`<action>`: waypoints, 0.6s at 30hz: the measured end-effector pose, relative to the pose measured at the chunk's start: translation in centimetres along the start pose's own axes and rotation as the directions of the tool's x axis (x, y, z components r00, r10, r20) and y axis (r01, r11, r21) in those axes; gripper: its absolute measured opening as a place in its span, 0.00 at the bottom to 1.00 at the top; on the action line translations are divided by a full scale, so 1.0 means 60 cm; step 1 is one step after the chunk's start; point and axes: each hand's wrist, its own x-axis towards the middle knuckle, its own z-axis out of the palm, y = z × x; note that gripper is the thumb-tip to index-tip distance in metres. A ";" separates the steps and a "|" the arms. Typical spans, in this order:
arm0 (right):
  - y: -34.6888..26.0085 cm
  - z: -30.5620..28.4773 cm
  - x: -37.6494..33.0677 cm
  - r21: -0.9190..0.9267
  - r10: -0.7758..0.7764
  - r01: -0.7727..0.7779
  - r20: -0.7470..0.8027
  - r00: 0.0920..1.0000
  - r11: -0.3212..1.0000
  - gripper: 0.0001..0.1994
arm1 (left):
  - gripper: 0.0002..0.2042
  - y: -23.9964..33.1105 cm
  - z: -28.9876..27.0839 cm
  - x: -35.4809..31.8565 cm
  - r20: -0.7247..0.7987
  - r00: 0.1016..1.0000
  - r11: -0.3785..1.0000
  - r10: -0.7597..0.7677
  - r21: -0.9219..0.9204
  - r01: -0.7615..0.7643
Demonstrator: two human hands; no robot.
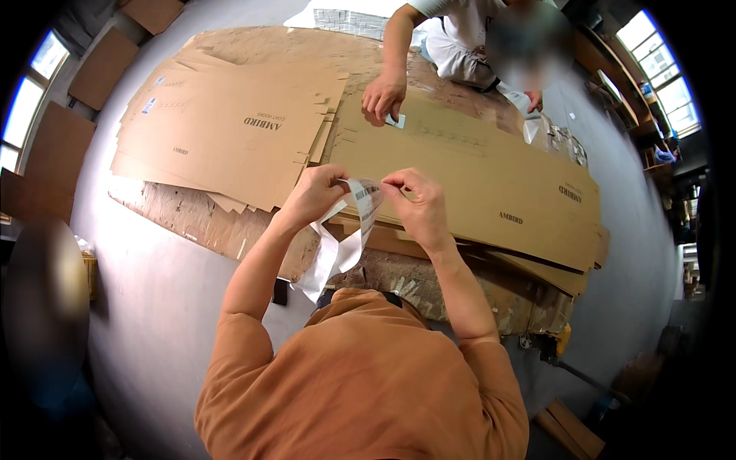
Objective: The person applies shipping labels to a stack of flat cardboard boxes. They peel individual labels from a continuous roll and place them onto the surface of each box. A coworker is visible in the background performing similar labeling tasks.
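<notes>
Both hands pinched a white label strip [360, 201] above flattened cardboard sheets [475, 184]: left hand [316, 193] and right hand [418, 203] closed on its top. The strip's lower tail [326, 268] hung partly hidden by the orange shirt [360, 376]; its print was illegible.

Co-worker's face: blurred, so you can't make it out.
Label strip [360, 205]: your fingertips cover its top edge; its print is too small to tell.
Co-worker's hand [383, 96]: partly hides a small sticker [396, 120].
Lower cardboard sheets [491, 264]: buried under the upper ones.
</notes>
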 end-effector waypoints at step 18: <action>0.292 0.026 0.102 0.349 0.703 -0.705 0.158 0.693 0.617 0.05 | 0.07 -0.125 0.096 0.133 0.016 0.976 0.968 0.216 0.130 -0.216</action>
